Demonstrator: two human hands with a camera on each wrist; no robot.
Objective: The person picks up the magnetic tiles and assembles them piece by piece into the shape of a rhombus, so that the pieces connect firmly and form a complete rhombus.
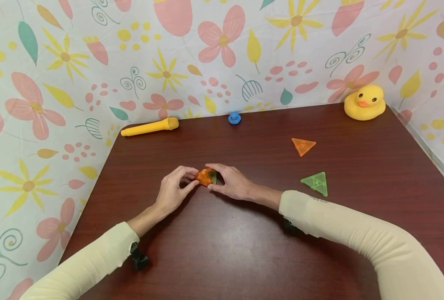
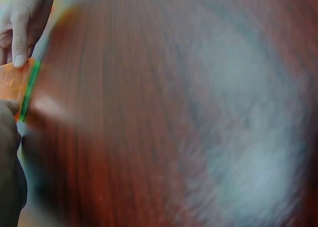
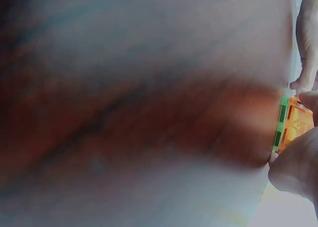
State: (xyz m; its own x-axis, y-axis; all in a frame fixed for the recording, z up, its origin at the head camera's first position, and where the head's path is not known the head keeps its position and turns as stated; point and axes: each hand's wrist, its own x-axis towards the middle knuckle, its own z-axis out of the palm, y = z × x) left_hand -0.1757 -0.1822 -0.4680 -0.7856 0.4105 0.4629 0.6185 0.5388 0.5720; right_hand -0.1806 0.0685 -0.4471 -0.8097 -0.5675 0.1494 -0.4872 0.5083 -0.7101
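Above the middle of the table, both hands are at a small block of translucent triangular tiles, with an orange tile (image 1: 205, 177) facing up and a green tile (image 1: 214, 176) along its right side. My left hand (image 1: 172, 187) pinches its left edge between thumb and fingers. From the other side, my right hand (image 1: 231, 181) grips it with thumb and forefinger. In the left wrist view, the green edge (image 2: 31, 91) runs flush against the orange tile (image 2: 12, 82). The right wrist view shows the same green edge (image 3: 280, 123) beside orange (image 3: 298, 123); fingers partly cover the block.
To the right lie a loose orange triangle tile (image 1: 303, 146) and a loose green triangle tile (image 1: 316, 183). Along the back edge are a yellow toy microphone (image 1: 149, 126), a small blue duck (image 1: 234, 118) and a large yellow duck (image 1: 364, 103). A flowered cloth (image 1: 207, 54) hangs behind the table.
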